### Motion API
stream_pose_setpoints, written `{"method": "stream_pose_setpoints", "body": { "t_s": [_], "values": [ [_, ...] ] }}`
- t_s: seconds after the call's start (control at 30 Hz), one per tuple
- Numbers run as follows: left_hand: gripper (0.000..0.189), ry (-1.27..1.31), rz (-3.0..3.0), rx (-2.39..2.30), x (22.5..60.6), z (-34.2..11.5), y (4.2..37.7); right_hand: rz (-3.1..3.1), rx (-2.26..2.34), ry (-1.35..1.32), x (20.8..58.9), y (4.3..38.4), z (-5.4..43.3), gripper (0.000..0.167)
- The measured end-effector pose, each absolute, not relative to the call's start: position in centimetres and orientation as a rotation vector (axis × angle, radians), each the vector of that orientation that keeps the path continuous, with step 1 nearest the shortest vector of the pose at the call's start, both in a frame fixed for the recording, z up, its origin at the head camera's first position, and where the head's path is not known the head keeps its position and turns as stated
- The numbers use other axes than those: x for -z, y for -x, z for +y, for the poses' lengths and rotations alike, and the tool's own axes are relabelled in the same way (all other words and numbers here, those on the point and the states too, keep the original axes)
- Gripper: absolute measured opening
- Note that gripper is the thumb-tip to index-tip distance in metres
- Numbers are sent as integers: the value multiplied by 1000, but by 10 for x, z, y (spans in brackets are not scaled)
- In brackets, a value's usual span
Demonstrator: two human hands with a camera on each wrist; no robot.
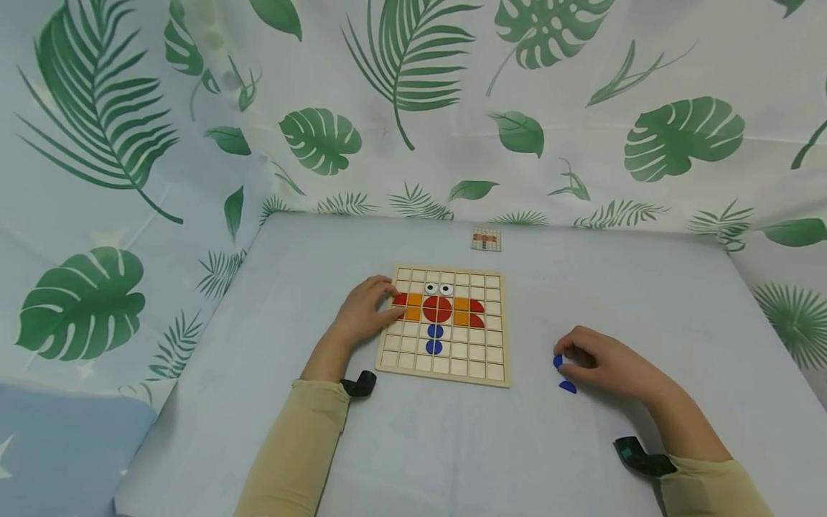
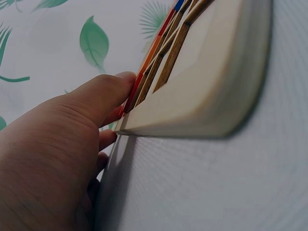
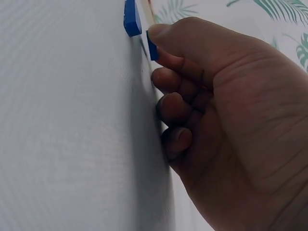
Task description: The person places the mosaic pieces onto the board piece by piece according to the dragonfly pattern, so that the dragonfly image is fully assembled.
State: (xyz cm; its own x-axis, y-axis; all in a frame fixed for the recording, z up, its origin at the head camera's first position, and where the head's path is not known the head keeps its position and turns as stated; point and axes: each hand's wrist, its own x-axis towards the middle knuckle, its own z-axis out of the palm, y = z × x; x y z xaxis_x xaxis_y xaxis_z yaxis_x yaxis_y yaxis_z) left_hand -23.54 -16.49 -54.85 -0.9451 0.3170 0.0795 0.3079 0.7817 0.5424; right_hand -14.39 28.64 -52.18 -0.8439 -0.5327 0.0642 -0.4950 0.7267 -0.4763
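Note:
A wooden grid board lies on the table with coloured flat pieces set in its squares. My left hand is at its left edge, thumb and forefinger touching the red pieces there. In the left wrist view the thumb of the left hand lies on a red piece, with the other fingers partly hidden beyond the board's edge. To the right of the board, my right hand pinches a blue piece between thumb and forefinger. A blue half-circle piece lies on the table just below that hand.
Behind the board lies a small pattern card. On the board are two eye pieces, a red circle, orange squares and blue pieces. Leaf-printed cloth hangs around the table's back and sides.

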Motion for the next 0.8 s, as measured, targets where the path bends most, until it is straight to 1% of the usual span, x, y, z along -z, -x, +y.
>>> {"method": "stream_pose_setpoints", "body": {
  "t_s": [0.27,0.47,0.67,0.8],
  "values": [
    [37,-528,2932,-905,546,-165,235,2856,762,843,518,144,284,24],
    [36,-530,2930,-902,544,-164,234,2839,790,800,508,145,279,23],
    [36,-531,2939,-902,544,-164,234,2785,784,712,493,152,259,19],
    [37,-525,2938,-913,544,-164,234,2764,760,708,484,159,239,19]
  ]
}}
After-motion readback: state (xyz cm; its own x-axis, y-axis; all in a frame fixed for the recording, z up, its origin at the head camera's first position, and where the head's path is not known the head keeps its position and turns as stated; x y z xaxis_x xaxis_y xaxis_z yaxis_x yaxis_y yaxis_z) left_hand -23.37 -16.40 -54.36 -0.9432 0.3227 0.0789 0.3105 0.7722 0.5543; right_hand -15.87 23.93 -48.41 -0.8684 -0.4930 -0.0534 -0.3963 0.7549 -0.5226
